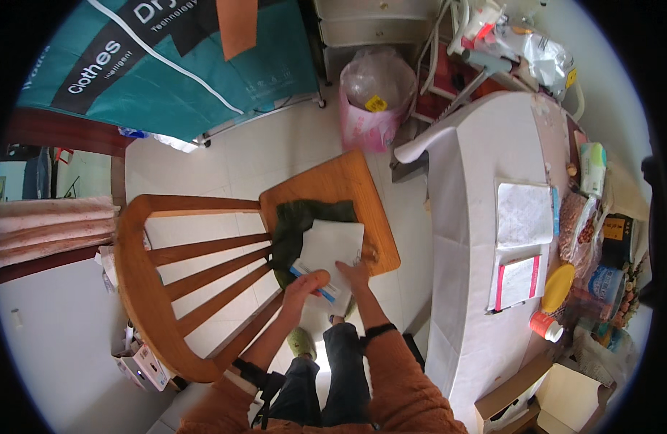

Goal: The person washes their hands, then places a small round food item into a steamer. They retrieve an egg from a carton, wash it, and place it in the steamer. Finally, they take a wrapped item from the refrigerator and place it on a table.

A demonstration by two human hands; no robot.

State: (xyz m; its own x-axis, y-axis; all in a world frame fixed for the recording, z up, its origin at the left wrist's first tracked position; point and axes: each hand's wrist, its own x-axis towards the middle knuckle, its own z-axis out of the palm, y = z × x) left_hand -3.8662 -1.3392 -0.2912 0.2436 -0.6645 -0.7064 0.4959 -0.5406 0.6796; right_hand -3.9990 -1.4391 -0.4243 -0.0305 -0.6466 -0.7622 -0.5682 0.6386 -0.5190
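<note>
Over the seat of a wooden chair [377, 217], I hold a flat white booklet-like thing [332, 240] with blue along its lower left edge; its exact kind is unclear. My left hand [301, 289] is closed on that lower left edge, thumb on top. My right hand [355, 276] grips the lower right side, its fingertips near a small dark drawing on the white face. Under the booklet-like thing, a crumpled dark green cloth [293, 220] lies on the seat, partly covered.
To the right stands a cloth-covered table [456, 239] with an open notebook [525, 217], a red-edged pad [518, 283], a red bottle [541, 325] and an open cardboard box [565, 398]. A pink bin [373, 126] stands beyond the chair; a teal fabric cover [268, 65] is far left.
</note>
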